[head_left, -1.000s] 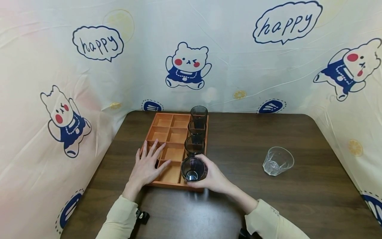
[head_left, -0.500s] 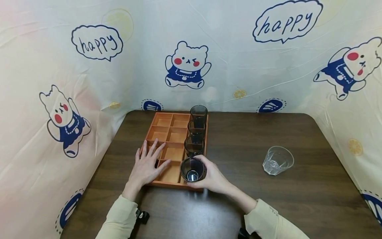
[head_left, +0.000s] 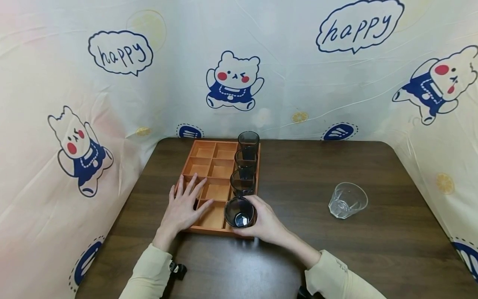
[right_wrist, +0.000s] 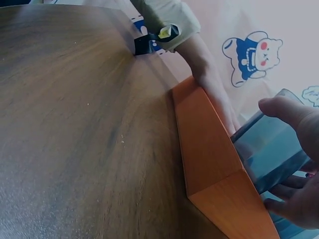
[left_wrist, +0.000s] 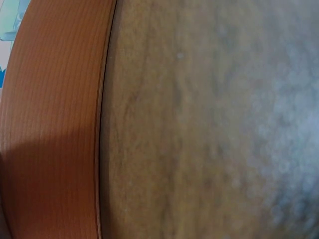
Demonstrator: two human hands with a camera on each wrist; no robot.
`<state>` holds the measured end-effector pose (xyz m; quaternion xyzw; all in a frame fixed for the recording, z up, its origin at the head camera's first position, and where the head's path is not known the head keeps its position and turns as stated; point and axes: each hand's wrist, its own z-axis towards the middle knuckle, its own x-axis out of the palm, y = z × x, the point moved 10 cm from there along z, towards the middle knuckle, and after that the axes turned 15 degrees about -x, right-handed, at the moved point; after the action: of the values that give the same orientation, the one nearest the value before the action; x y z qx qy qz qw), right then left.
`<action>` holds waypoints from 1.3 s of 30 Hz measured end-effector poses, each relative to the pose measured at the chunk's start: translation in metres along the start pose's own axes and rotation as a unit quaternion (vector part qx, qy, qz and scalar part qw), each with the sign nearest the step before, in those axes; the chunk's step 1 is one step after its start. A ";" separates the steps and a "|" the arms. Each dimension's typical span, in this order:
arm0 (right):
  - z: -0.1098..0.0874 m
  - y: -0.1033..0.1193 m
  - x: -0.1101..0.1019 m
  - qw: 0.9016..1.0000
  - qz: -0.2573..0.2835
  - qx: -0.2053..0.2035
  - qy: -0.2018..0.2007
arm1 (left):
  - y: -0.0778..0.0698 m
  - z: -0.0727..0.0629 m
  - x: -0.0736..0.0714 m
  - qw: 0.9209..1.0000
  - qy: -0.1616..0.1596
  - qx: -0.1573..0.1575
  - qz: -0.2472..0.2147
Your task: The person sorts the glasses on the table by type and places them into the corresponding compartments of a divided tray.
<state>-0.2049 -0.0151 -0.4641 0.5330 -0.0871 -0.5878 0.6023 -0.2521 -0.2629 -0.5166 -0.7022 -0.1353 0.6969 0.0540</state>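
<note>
In the head view my right hand (head_left: 267, 222) grips a dark tinted drinking glass (head_left: 239, 214) at the near right compartment of a wooden divided box (head_left: 210, 216). Thumb and fingers wrap its right side, and the right wrist view shows the same glass (right_wrist: 271, 147) at the box's edge. The glass's base is partly hidden. Behind it three more dark glasses (head_left: 242, 182) stand in a row along the box's right column. My left hand (head_left: 183, 209) rests on the box's left edge, fingers spread. Only the box's side wall (left_wrist: 55, 114) shows in the left wrist view.
To the right, a clear faceted glass (head_left: 347, 201) is on the dark wooden table (head_left: 298, 174). A printed cloth (head_left: 284, 70) hangs behind the table and along its sides.
The held glass's rim has shifted slightly left, along with my right hand. My left hand stays in place on the box.
</note>
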 end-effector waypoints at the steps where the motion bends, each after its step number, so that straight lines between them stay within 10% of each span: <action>1: 0.000 0.001 0.000 1.000 -0.004 -0.002 -0.001 | 0.000 0.000 0.000 1.000 -0.001 0.000 0.000; 39: -0.025 -0.005 -0.016 0.994 -0.094 0.046 -0.021 | -0.002 -0.001 -0.002 1.000 0.000 0.001 0.004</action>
<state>-0.1943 0.0122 -0.4701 0.5537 -0.0764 -0.6484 0.5169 -0.2517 -0.2609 -0.5142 -0.7026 -0.1324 0.6973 0.0517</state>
